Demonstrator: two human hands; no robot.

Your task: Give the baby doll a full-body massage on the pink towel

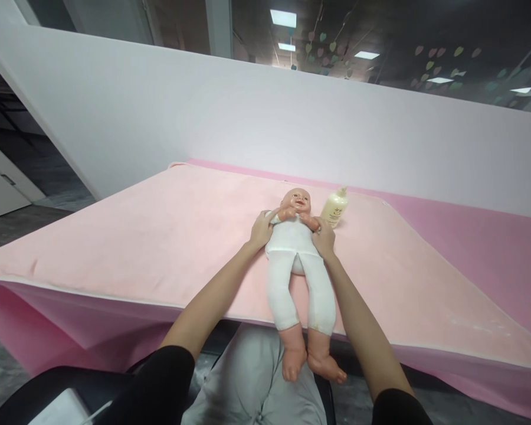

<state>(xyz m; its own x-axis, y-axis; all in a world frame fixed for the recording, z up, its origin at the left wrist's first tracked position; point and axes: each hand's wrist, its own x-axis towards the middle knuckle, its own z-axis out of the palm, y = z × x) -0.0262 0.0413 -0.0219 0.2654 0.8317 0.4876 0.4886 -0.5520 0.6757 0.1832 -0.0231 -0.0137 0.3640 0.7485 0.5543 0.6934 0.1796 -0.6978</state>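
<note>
Both arms reach out straight, and the left hand (pixel 261 229) and right hand (pixel 324 238) press on the sides of the baby doll (pixel 297 260), holding it between them. The plastic doll in soft white clothes lies on its back on the fuzzy pink blanket (pixel 159 236), beside a smooth yellow bottle (pixel 334 208). Its bare feet hang over the near edge, and there is lots of open blanket on both sides.

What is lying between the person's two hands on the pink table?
In the head view, the baby doll lies on its back between the left hand and the right hand, which touch its sides.
</note>
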